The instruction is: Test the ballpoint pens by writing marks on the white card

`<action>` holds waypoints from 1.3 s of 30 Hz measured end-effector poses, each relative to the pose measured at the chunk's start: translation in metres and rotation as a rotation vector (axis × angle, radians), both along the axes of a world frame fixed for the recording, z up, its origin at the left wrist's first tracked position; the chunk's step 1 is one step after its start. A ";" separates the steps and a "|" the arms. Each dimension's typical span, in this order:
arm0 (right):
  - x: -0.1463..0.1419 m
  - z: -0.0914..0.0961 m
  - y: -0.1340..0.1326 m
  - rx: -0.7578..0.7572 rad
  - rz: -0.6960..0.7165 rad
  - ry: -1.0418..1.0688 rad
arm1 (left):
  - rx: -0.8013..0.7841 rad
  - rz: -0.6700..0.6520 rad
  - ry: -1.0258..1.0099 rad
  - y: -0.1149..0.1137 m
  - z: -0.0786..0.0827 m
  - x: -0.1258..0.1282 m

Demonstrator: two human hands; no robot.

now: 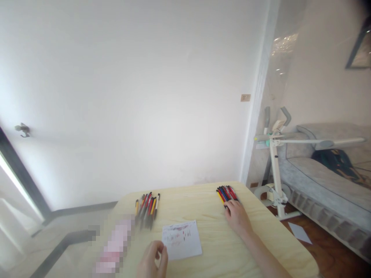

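Observation:
My right hand (238,218) rests at the near ends of a row of pens (223,194) with yellow, blue, red and dark barrels. Its fingers are curled down onto them and cover their lower parts. A sheet of white paper (185,249) with dark and reddish pen marks lies in the middle of the light wooden table (182,204). Beside its left edge is my left hand (153,258), fingers curled in towards the thumb, with nothing seen in them. A second, looser group of pens (147,208) lies at the far left, partly blurred, apart from both hands.
A pixelated pink and white patch (114,243) covers the table's left side. White wall (162,96) stands behind the table. To the right are exercise equipment (276,170), a grey sofa (321,173) and a white sheet (300,232) on the floor.

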State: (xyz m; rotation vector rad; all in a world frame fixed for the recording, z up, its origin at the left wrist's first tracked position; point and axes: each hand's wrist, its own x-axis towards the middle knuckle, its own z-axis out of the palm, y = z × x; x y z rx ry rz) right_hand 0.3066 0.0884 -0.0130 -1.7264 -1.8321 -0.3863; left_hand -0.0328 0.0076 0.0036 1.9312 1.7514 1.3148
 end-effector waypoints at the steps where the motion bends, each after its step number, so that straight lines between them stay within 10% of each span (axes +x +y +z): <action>1: 0.000 0.000 0.000 -0.001 0.003 -0.003 | 0.020 -0.006 0.017 0.000 0.001 -0.003; 16: 0.003 -0.008 0.005 0.018 0.052 -0.003 | 0.144 -0.012 0.561 0.012 -0.045 -0.029; 26: -0.002 0.001 0.003 0.020 0.087 0.028 | 0.158 -0.022 0.554 0.009 -0.047 -0.027; 39: -0.126 0.022 -0.077 -0.307 0.323 0.206 | 0.178 0.043 0.583 0.011 -0.053 -0.025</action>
